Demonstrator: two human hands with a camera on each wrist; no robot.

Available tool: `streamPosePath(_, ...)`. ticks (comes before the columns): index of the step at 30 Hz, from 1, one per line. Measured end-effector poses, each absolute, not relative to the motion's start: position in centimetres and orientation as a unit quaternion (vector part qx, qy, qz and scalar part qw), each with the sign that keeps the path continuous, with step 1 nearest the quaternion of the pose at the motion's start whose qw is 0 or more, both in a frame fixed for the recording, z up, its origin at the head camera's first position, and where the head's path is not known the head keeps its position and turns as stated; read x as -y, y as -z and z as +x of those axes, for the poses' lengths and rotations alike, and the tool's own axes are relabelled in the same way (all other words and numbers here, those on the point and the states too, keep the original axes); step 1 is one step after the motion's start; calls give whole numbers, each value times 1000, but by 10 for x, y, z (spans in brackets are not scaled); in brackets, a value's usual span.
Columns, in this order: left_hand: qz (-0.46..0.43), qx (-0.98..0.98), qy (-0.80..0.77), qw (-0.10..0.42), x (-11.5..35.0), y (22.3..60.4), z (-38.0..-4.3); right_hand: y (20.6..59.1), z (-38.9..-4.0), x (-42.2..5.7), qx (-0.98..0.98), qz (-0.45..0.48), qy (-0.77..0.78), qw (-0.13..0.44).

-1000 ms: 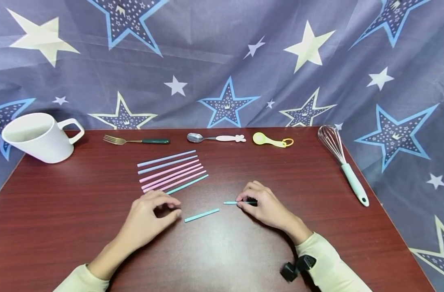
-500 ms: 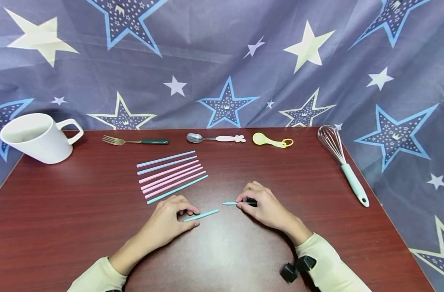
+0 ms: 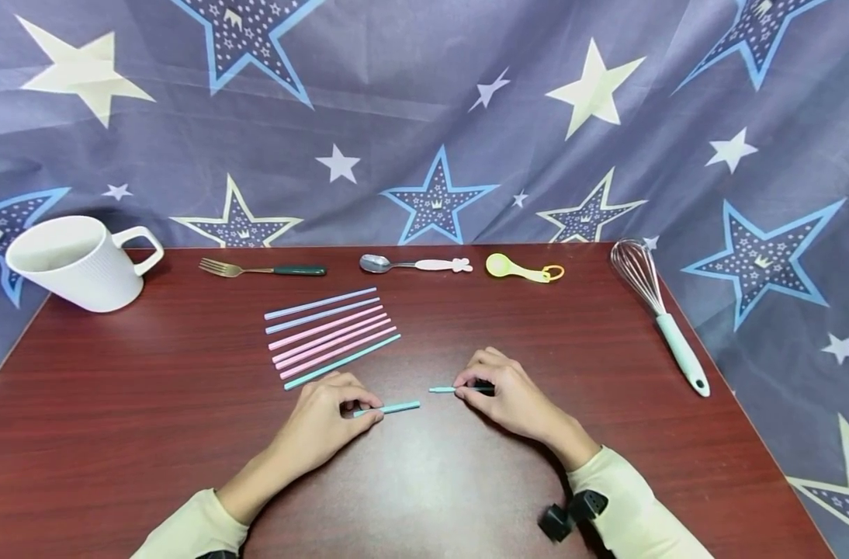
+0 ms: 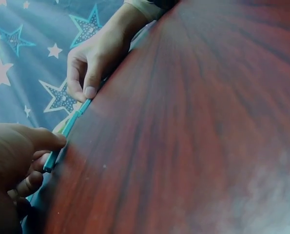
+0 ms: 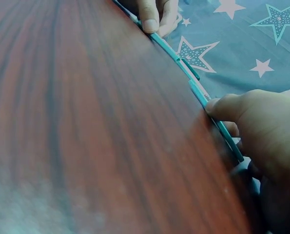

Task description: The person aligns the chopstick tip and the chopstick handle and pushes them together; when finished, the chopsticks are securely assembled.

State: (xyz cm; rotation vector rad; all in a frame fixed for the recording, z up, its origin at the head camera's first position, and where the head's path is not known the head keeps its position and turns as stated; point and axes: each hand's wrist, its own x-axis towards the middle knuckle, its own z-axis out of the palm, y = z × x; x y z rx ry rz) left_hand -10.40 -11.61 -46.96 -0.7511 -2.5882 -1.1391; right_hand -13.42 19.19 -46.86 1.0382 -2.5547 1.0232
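In the head view, my left hand [image 3: 330,411] pinches a short teal straw piece [image 3: 400,406] near its left end, between thumb and fingers. To the right of it, my right hand [image 3: 501,392] pinches a second, thinner teal straw piece [image 3: 441,390] low over the table. A small gap separates the facing ends of the two pieces. The left wrist view shows the left hand's straw piece [image 4: 57,148] sticking out at both sides of the grip. Beyond my left hand lies a row of long straws: blue [image 3: 320,303], pink [image 3: 327,326] and one teal [image 3: 344,361].
Along the table's back edge stand a white mug [image 3: 82,268], a fork [image 3: 264,270], a spoon [image 3: 414,265] and a yellow measuring spoon [image 3: 518,269]. A whisk [image 3: 658,314] lies at the right edge. A star-patterned cloth [image 3: 396,116] hangs behind the table.
My left hand has moved right from beside the long straws and now pinches the short straw piece, which has turned slightly more level. My right hand keeps its place and grip.
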Motion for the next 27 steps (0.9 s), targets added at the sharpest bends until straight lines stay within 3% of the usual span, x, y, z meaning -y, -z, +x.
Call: streamPosePath(27,-224,890,372,141,127,428,-114,443,-135,-185,832,351,-401,155)
